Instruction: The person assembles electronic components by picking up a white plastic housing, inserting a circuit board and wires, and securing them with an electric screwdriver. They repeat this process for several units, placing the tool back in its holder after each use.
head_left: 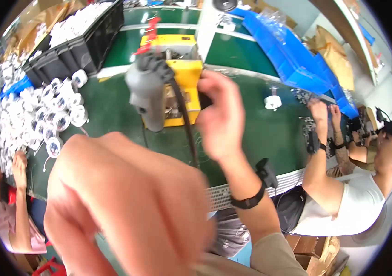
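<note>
My left hand (127, 193) is raised close to the camera, large and smeared by motion. Its knuckles are bent, and whether its fingers hold anything is hidden. My right hand (223, 115) reaches to the right side of a yellow fixture (190, 76) on the green bench. Those fingers curl around a dark part there, which I cannot make out. In front of the fixture stands or hangs a grey, cylindrical tool (147, 92) with a black cable (184, 119) running down from its top. A red coiled cord (151, 32) rises behind it.
A heap of white round lamp-like fittings (44, 110) with wires covers the left side. Behind it stands a black crate (74, 57) of white parts. Blue bins (288, 55) line the back right. A co-worker (347, 198) handles small parts at right; another person's hand (20, 168) is at left.
</note>
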A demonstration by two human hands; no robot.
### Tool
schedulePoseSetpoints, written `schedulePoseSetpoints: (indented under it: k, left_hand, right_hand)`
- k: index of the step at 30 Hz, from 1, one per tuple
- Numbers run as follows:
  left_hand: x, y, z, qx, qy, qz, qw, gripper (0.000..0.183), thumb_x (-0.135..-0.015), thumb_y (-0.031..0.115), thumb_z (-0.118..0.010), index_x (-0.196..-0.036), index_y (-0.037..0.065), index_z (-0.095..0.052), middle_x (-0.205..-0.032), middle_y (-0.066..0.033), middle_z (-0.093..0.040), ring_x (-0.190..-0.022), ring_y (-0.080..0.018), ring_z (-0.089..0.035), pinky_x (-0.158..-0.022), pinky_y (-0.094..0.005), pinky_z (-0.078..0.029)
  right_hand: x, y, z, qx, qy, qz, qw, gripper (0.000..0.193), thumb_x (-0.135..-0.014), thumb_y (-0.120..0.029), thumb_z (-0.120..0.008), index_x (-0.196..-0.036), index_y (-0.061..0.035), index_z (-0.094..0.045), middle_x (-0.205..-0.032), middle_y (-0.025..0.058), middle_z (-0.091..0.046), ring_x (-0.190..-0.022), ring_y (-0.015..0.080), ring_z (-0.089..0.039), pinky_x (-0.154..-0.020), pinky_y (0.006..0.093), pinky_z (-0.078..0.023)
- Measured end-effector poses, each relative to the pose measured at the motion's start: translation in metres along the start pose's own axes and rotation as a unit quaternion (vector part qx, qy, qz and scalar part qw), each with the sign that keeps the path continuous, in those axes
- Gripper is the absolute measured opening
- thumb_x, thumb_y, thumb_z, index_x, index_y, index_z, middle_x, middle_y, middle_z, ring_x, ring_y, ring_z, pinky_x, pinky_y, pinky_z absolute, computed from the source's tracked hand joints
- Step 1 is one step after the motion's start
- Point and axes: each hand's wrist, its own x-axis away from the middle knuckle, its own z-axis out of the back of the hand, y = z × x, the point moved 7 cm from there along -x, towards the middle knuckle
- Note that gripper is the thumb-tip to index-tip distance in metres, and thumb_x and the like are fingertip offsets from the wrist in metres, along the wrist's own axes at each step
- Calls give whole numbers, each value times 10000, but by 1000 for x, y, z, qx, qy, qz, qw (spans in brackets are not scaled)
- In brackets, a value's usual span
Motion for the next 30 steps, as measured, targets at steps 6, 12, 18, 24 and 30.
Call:
schedulePoseSetpoints:
  k: [6,12,18,24,30]
  left_hand:
    - [73,-57,40,-178,-159,311,920,259,-828,128,-735,-1010,-39,-658,-937,-161,-676,-852,-311,-654,-763,-353,-512]
    - [133,-109,78,-95,158,414,892,276,-914,117,-618,-1130,-54,-588,-1054,-179,-659,-945,-294,-663,-833,-375,-538]
    - [95,-145,70,77,265,307,911,465,-1001,305,-430,-1334,-19,-424,-1270,-182,-547,-1135,-300,-565,-975,-439,-455]
    - [92,-131,73,39,322,165,931,501,-1015,346,-366,-1384,7,-371,-1369,-114,-458,-1257,-243,-465,-1069,-398,-371]
    - [93,-131,78,-8,346,123,930,555,-861,84,-653,-1345,44,-385,-1255,-85,-507,-1156,-197,-521,-982,-360,-433]
  right_hand:
    - [6,104,268,490,225,-164,826,698,-728,-472,-768,-1145,52,-571,-1109,236,-619,-1041,365,-601,-903,439,-467]
    - [7,104,189,397,92,-214,888,558,-729,-310,-802,-1148,-29,-564,-946,153,-682,-864,238,-678,-798,343,-527]
    - [24,-4,64,36,-4,62,997,630,-731,-169,-797,-1180,-74,-366,-1155,183,-600,-1155,273,-517,-960,407,-430]
    - [48,-9,-8,-16,-120,86,989,679,-689,-156,-808,-1178,-75,-344,-1265,224,-561,-1277,431,-418,-1026,496,-357]
    - [47,-4,5,-186,-150,-7,971,821,-714,-404,-785,-1284,-50,-312,-1268,172,-499,-1244,315,-420,-1049,424,-323]
